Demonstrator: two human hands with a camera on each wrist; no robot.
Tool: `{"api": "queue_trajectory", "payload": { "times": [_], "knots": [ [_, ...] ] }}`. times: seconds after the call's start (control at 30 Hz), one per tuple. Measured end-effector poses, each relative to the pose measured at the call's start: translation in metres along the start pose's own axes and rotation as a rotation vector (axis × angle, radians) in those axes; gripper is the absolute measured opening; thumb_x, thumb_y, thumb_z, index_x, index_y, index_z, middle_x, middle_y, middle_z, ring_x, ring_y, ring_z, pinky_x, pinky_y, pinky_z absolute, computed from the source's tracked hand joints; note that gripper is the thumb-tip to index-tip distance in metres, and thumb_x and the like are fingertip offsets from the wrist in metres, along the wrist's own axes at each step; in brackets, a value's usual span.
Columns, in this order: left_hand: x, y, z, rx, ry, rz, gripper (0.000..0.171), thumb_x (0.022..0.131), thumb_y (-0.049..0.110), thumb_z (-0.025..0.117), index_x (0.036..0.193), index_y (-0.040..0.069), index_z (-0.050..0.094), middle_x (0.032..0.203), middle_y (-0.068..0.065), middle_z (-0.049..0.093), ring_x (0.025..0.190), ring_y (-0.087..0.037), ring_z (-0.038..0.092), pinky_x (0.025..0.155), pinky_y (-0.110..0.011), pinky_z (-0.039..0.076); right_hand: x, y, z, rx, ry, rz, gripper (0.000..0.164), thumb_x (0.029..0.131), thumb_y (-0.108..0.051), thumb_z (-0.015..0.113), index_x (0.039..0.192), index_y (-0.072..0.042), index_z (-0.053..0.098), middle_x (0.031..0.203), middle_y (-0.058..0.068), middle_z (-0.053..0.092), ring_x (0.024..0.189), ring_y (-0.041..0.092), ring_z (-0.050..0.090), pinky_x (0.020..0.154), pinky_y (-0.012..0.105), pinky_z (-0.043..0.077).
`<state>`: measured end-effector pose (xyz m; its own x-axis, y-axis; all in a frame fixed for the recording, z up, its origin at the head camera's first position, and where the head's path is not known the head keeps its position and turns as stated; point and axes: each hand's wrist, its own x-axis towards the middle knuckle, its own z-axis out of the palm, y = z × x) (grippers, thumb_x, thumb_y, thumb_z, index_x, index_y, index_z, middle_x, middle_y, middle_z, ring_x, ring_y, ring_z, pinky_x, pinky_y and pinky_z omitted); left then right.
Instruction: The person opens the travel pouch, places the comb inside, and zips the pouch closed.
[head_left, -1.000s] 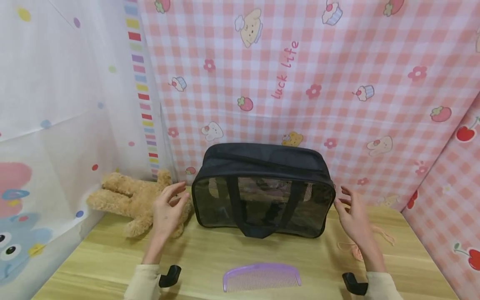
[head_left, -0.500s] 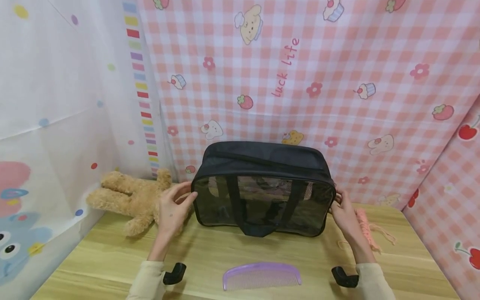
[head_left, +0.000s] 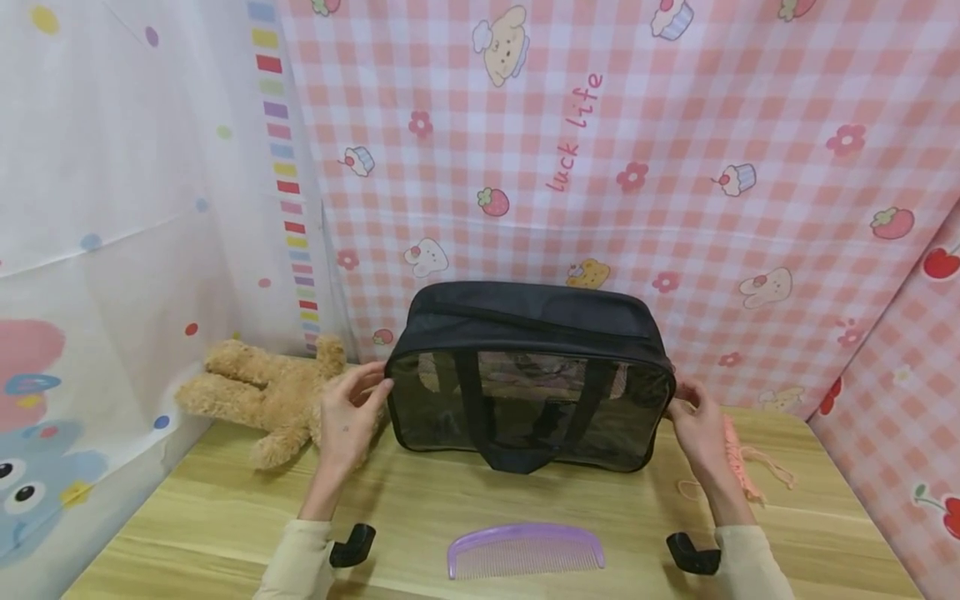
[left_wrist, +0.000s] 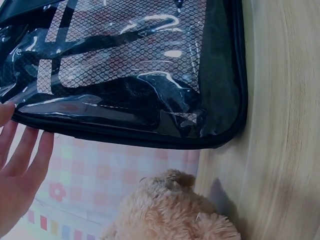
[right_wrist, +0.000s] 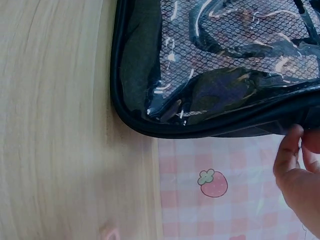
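A black handbag [head_left: 525,333] with see-through panels and a dark strap handle stands upright on the table. My left hand [head_left: 348,417] holds its left side edge, thumb at the front rim and fingers against the side, as the left wrist view also shows with the hand [left_wrist: 22,175]. At the opposite end, my right hand [head_left: 699,429] pinches the right side near the upper corner. In the right wrist view the fingertips of that hand [right_wrist: 300,175] meet the bag's dark side; part of the grip is hidden.
A purple comb [head_left: 525,550] lies in front of the bag. On the left is a tan plush toy [head_left: 277,400], partly behind my left hand. Pink yarn [head_left: 738,458] lies beside my right wrist. A checked cloth [head_left: 750,108] hangs behind the table [head_left: 420,508].
Both hands have moved inward from beside the bag onto its two sides. The pink yarn shows more beside the right arm. The bag has hardly moved.
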<state>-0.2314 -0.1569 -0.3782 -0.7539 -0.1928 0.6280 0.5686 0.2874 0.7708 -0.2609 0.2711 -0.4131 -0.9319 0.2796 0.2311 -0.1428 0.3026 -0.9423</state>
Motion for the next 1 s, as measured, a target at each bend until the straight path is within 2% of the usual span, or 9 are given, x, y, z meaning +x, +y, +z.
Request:
{"api": "queue_trajectory", "payload": {
  "times": [0.17, 0.3, 0.4, 0.5, 0.63, 0.77, 0.87, 1.0],
  "knots": [
    [0.002, 0.000, -0.001, -0.016, 0.008, 0.079, 0.021, 0.084, -0.010, 0.065, 0.105, -0.010, 0.067, 0.100, -0.022, 0.066, 0.088, -0.027, 0.065, 0.075, -0.025, 0.053, 0.002, 0.000, -0.001, 0.015, 0.086, -0.003, 0.022, 0.095, -0.010, 0.055, 0.107, 0.008, 0.059, 0.081, -0.006, 0.059, 0.069, 0.000, 0.059, 0.063, 0.017, 0.050],
    [0.004, 0.001, 0.001, 0.025, 0.032, 0.138, 0.020, 0.084, -0.010, 0.065, 0.104, -0.009, 0.067, 0.097, -0.021, 0.067, 0.085, -0.029, 0.065, 0.074, -0.026, 0.053, 0.003, -0.001, -0.002, -0.008, 0.107, -0.023, 0.026, 0.094, -0.013, 0.058, 0.108, 0.009, 0.062, 0.075, -0.011, 0.060, 0.066, 0.001, 0.060, 0.061, 0.017, 0.050],
    [0.005, -0.001, 0.002, 0.046, 0.049, 0.170, 0.019, 0.084, -0.011, 0.065, 0.103, -0.009, 0.067, 0.096, -0.020, 0.066, 0.084, -0.028, 0.065, 0.072, -0.025, 0.053, 0.003, -0.002, -0.003, 0.003, 0.123, -0.045, 0.026, 0.094, -0.014, 0.060, 0.107, 0.009, 0.063, 0.073, -0.011, 0.061, 0.065, 0.004, 0.061, 0.060, 0.017, 0.050],
    [0.006, -0.012, 0.003, 0.042, 0.067, 0.185, 0.020, 0.084, -0.010, 0.066, 0.103, -0.007, 0.069, 0.096, -0.018, 0.067, 0.084, -0.025, 0.065, 0.071, -0.023, 0.053, 0.003, -0.001, -0.004, 0.022, 0.144, -0.067, 0.024, 0.093, -0.014, 0.062, 0.104, 0.007, 0.065, 0.072, -0.010, 0.063, 0.064, 0.007, 0.061, 0.059, 0.018, 0.051],
    [0.008, -0.030, 0.003, 0.040, 0.074, 0.189, 0.021, 0.084, -0.006, 0.068, 0.104, 0.000, 0.071, 0.097, -0.012, 0.067, 0.084, -0.020, 0.065, 0.071, -0.022, 0.053, 0.002, 0.000, -0.006, -0.002, 0.177, -0.066, 0.021, 0.092, -0.016, 0.063, 0.101, 0.003, 0.067, 0.070, -0.007, 0.063, 0.061, 0.008, 0.059, 0.056, 0.018, 0.049],
    [0.009, -0.036, 0.004, 0.039, 0.067, 0.209, 0.022, 0.083, -0.006, 0.069, 0.104, 0.001, 0.071, 0.097, -0.011, 0.068, 0.084, -0.021, 0.065, 0.071, -0.020, 0.053, 0.003, -0.002, -0.008, -0.043, 0.205, -0.088, 0.024, 0.092, -0.021, 0.065, 0.098, 0.002, 0.067, 0.068, -0.007, 0.063, 0.058, 0.007, 0.059, 0.054, 0.017, 0.048],
    [0.009, -0.035, 0.004, 0.035, 0.067, 0.230, 0.022, 0.082, -0.009, 0.069, 0.103, -0.002, 0.071, 0.096, -0.014, 0.068, 0.081, -0.026, 0.065, 0.069, -0.020, 0.053, 0.005, -0.004, -0.009, -0.059, 0.205, -0.128, 0.025, 0.092, -0.020, 0.065, 0.099, 0.003, 0.067, 0.068, -0.008, 0.063, 0.058, 0.007, 0.060, 0.054, 0.017, 0.048],
    [0.007, -0.015, 0.003, 0.039, 0.054, 0.236, 0.020, 0.081, -0.013, 0.067, 0.101, -0.008, 0.069, 0.093, -0.019, 0.067, 0.078, -0.032, 0.065, 0.067, -0.022, 0.053, 0.006, -0.007, -0.009, -0.078, 0.205, -0.158, 0.022, 0.092, -0.016, 0.064, 0.100, 0.004, 0.068, 0.068, -0.008, 0.063, 0.059, 0.010, 0.061, 0.054, 0.017, 0.049]
  ]
}}
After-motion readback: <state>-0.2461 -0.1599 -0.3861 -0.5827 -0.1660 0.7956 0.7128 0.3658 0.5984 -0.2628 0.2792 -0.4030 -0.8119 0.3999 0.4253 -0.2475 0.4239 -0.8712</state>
